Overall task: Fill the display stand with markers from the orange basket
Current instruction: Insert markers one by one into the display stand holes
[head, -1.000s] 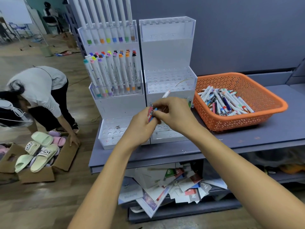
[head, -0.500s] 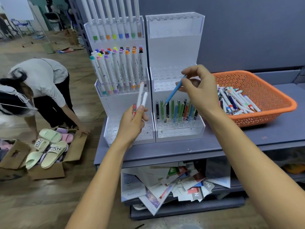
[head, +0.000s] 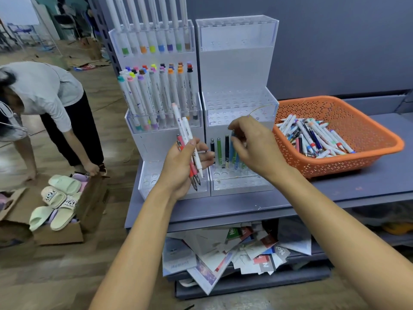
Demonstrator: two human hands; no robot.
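Downward since the earlier frame came the right hand [head: 257,144], so now the left hand [head: 183,166] grips a bundle of markers [head: 186,135] before the display stand [head: 237,70], the right pinches the top of a blue marker [head: 234,154] upright in its bottom row, and the orange basket [head: 335,101] beside it holds more.

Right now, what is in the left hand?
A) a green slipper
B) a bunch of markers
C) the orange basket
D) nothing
B: the left hand grips a bunch of markers, white and red ones, in front of the display stand; the right hand pinches a blue pen.
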